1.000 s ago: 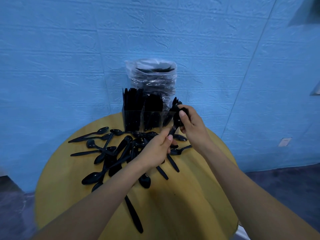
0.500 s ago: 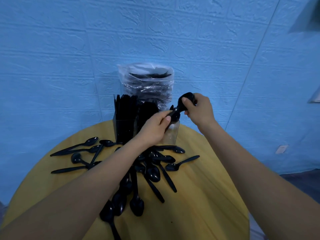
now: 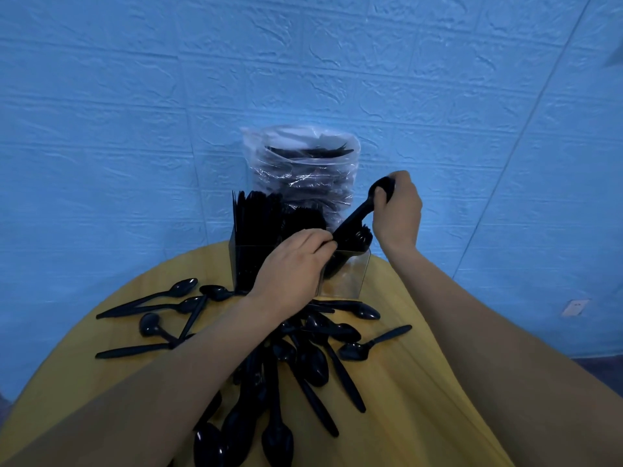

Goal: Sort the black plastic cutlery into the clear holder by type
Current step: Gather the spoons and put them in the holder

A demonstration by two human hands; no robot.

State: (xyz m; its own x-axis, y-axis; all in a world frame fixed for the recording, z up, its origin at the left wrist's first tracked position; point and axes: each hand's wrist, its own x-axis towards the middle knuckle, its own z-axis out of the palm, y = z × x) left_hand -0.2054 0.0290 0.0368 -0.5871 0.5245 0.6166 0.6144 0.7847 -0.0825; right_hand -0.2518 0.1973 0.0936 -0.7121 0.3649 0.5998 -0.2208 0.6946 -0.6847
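a bundle of black spoons (image 3: 357, 215) is held tilted over the right compartment of the clear holder (image 3: 344, 278). its bowl end is gripped by the curled fingers of the right hand (image 3: 397, 210), raised above the holder with the forearm reaching in from the lower right. its handle end is pinched by the left hand (image 3: 293, 267), extended in front of the holder. loose spoons (image 3: 310, 362) are scattered on the yellow table (image 3: 421, 399). a clear bag (image 3: 303, 173) is seen behind the holder.
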